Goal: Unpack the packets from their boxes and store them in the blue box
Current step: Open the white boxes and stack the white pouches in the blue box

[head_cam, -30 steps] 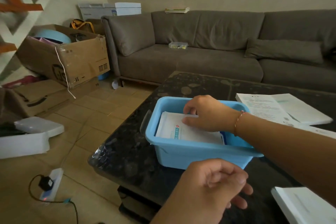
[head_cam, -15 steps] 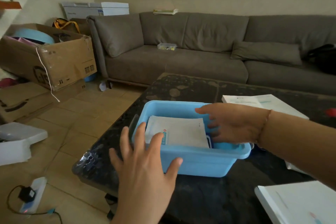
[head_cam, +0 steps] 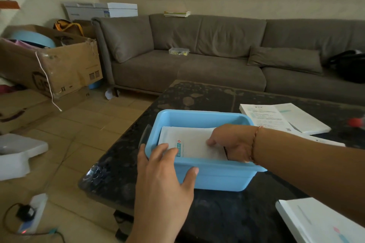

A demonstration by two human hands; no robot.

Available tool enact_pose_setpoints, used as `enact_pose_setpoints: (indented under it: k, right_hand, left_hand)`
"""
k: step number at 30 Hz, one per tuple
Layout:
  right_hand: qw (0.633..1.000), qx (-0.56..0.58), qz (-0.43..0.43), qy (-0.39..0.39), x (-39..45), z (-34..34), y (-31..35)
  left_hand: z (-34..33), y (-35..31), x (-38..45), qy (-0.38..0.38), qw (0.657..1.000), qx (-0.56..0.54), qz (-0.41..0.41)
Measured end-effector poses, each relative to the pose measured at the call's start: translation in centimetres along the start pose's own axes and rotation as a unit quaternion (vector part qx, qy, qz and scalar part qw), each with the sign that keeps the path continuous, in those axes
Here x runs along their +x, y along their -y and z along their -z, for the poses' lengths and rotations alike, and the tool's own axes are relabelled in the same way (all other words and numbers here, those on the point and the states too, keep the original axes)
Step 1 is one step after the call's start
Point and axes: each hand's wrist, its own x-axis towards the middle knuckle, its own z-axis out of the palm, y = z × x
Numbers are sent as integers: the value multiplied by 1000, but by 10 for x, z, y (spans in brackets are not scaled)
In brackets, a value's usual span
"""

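From the head view, the blue box (head_cam: 209,175) sits on the dark counter (head_cam: 207,92), directly ahead of both hands. The left hand (head_cam: 164,179) lies over the box's near left corner: its fingers reach over the rim and touch the near edge of the white packets (head_cam: 189,142), while the thumb runs along the outer front wall. Those fingers look nearly straight, spread wide, bracing rather than gripping. The right hand (head_cam: 233,144) is down inside the box at its right end, palm lowered, its fingers bent against the right edge of the packets; whether it pinches the top packet or only pushes it I cannot tell, since the fingertips are partly hidden behind the stack.

The packets lie flat in the box, between the two hands, filling most of its floor.

To the right of the right hand, just beyond the wrist, a white carton (head_cam: 284,118) lies on the counter. Another white carton (head_cam: 324,223) lies near the right forearm, at the close edge of the counter.

The step in hand seems to be settling the packets squarely into the box. The next move probably calls for both hands to lift clear, then for one to reach rightward to a carton, if any still holds packets, which cannot be seen from here.
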Motion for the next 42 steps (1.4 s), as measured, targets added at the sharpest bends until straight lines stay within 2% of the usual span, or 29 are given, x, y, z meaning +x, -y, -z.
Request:
enact_pose_setpoints:
  k: [4,11,14,16,18,19,21,23,25,26,27,28,29,31,32,34,36,38,42]
  right_hand:
    - [1000,-26,7,-14,-3,-3,0]
    - [999,-31,21,22,-19,-3,-1]
    - [985,-126,110,-32,-34,5,2]
    - [967,-157,199,-34,-59,27,-2]
    - [948,-130,290,-2,-83,54,-13]
    - [941,-108,322,-13,-95,67,-23]
    - [898,-103,417,-90,-110,89,-52]
    - [841,-92,486,-218,-114,108,-104]
    - [800,-128,483,-331,-112,118,-153]
    - [796,-156,467,-352,-109,121,-176]
    - [796,-181,455,-354,-103,123,-198]
    - [779,-231,467,-349,-95,123,-217]
    - [745,-304,491,-335,-90,120,-231]
    - [667,-424,529,-309,-84,117,-248]
    - [639,-452,538,-313,-82,116,-252]
    - [606,-484,543,-322,-80,112,-254]
    - [599,-490,543,-326,-75,113,-259]
    - [609,-487,536,-325,-74,115,-264]
    - [654,-430,507,-360,-76,114,-263]
  left_hand:
    - [-3,0,-1,-12,1000,-3,-5]
    - [3,8,-3,-30,999,2,-34]
    - [6,9,-5,-37,998,2,-41]
    - [8,7,-8,-34,998,27,-48]
    - [11,3,-11,-26,997,56,-48]
    - [11,1,-11,-23,996,77,-46]
    - [12,-5,-14,-31,992,111,-48]
    - [9,-14,-18,-105,987,66,-102]
    - [0,-26,-27,-190,963,-44,-187]
    - [-6,-34,-31,-197,950,-100,-223]
    - [-13,-41,-35,-182,940,-144,-249]
    - [-21,-48,-40,-147,938,-167,-266]
    - [-29,-54,-45,-105,941,-166,-275]
    - [-43,-66,-50,19,961,-89,-259]
    - [-49,-72,-51,77,968,-44,-236]
    - [-60,-75,-51,148,971,-13,-186]
    - [-70,-80,-48,250,957,5,-147]
    - [-81,-84,-46,320,939,-7,-128]
    - [-104,-94,-48,382,909,-140,-92]
